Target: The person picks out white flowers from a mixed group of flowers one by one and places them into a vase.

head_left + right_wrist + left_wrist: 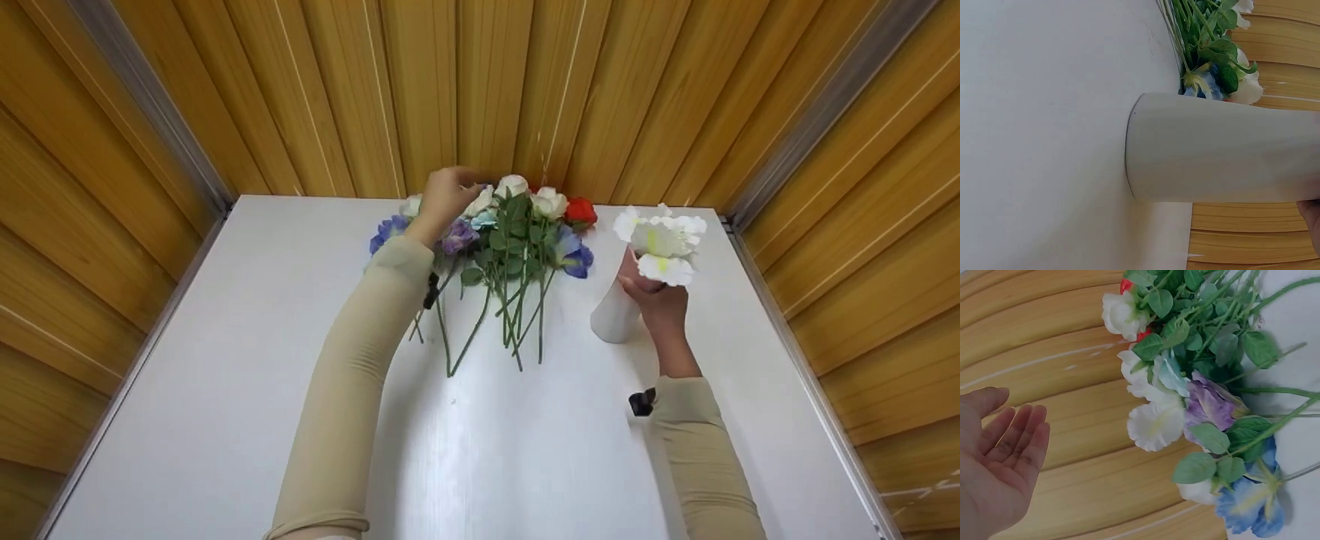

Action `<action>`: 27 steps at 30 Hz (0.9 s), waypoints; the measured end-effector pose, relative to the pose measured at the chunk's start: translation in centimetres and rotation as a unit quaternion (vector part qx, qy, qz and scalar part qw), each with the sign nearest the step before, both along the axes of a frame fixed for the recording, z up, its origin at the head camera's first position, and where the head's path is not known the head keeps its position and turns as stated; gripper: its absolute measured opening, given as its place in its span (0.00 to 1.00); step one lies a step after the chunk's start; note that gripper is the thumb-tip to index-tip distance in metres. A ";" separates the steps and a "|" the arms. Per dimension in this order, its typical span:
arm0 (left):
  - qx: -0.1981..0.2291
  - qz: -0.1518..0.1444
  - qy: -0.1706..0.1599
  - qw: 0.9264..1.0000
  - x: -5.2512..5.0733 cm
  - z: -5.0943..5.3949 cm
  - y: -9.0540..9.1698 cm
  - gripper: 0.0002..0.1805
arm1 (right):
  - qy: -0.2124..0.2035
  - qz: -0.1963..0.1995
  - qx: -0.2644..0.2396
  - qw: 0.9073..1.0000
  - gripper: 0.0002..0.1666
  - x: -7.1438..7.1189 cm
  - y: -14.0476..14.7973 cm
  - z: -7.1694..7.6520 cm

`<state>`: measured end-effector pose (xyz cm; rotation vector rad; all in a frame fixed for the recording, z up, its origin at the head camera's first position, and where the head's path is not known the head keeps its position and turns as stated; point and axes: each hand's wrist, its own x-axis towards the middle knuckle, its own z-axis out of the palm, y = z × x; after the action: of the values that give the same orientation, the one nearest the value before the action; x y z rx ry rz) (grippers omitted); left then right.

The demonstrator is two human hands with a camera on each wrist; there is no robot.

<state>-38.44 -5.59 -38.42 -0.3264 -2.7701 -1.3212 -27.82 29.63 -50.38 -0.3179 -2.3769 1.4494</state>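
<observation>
My right hand (pixel 664 311) grips a white vase (pixel 615 316) near its neck, at the right of the table. A white flower (pixel 667 238) with yellow streaks shows at the vase's mouth. The right wrist view shows the vase's body and base and only a bit of the hand. My left hand (pixel 448 196) hovers by the blossoms of a loose flower pile. Its fingers (pixel 1026 439) are relaxed and hold nothing. Nearest to it are white petals (pixel 1154 424), a purple flower (pixel 1207 405) and a blue flower (pixel 1252 503).
White roses (pixel 549 202), a red rose (pixel 580 211) and a blue-violet flower (pixel 574 253) lie at the pile's right side. Green stems (pixel 517 322) point toward the front of the white table (pixel 510 450). Wood-look panels (pixel 487 90) wall the back and sides.
</observation>
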 end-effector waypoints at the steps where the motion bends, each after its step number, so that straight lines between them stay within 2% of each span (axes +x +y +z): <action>1: 0.002 0.009 -0.003 1.000 -0.1 -0.5 -0.5 0.20 | -0.008 -0.004 -0.001 1.000 0.53 0.0 0.0 0.0; 8: -0.002 0.057 -0.015 0.998 -0.5 -3.8 -2.4 0.19 | -0.040 -0.003 -0.002 0.999 0.57 0.0 0.3 0.1; 9: -0.002 0.063 -0.019 0.998 0.2 -3.6 -2.5 0.19 | -0.045 -0.003 0.001 0.999 0.57 0.0 0.2 0.2; 11: -0.004 0.072 -0.030 0.997 0.2 -4.4 -3.0 0.20 | -0.043 -0.004 -0.008 0.999 0.56 0.0 0.1 0.2; 13: 0.005 0.078 -0.038 0.996 -0.3 -5.8 -3.8 0.20 | -0.039 -0.004 -0.016 0.999 0.56 0.0 0.1 0.1; 15: 0.015 0.094 -0.035 0.995 -2.5 -9.3 -4.9 0.19 | -0.031 -0.004 -0.023 0.999 0.55 0.0 0.0 0.0; 16: 0.020 0.100 -0.031 0.994 -4.6 -12.0 -5.6 0.19 | -0.026 -0.004 -0.028 0.999 0.55 0.0 0.1 -0.1; 17: 0.021 0.105 -0.044 0.993 -5.8 -13.7 -6.2 0.19 | -0.023 -0.004 -0.026 0.999 0.55 0.0 0.1 -0.1; 18: 0.021 0.118 -0.034 0.992 -7.3 -15.9 -6.7 0.18 | -0.022 -0.004 -0.024 0.999 0.55 0.0 0.2 -0.2; 20: 0.027 0.130 -0.044 0.990 -9.6 -19.4 -7.6 0.19 | -0.016 -0.002 -0.023 1.000 0.55 0.0 0.2 -0.2; 22: 0.029 0.137 -0.052 0.989 -9.7 -20.6 -8.0 0.19 | -0.013 -0.001 -0.023 1.000 0.54 0.0 0.2 -0.2; 23: 0.032 0.135 -0.069 0.988 -9.2 -20.5 -8.2 0.19 | -0.014 0.000 -0.024 1.000 0.54 0.0 0.2 -0.1; 24: 0.045 0.139 -0.053 0.988 -9.1 -21.2 -8.3 0.17 | -0.016 0.000 -0.025 1.000 0.54 0.1 0.2 -0.1; 25: 0.052 0.133 -0.074 0.987 -8.6 -20.9 -8.3 0.17 | -0.017 0.000 -0.026 1.000 0.54 0.1 0.1 0.0; 26: 0.056 0.140 -0.081 0.985 -8.4 -21.0 -8.2 0.17 | -0.017 -0.001 -0.029 0.999 0.54 0.1 0.1 0.1; 27: 0.055 0.141 -0.107 0.983 -7.9 -20.4 -8.1 0.18 | -0.017 -0.001 -0.030 0.999 0.55 0.1 0.1 0.2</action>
<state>-46.31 -13.69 -58.82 0.2199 -2.7573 -1.5006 -27.68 29.69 -50.21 -0.3621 -2.3614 1.5295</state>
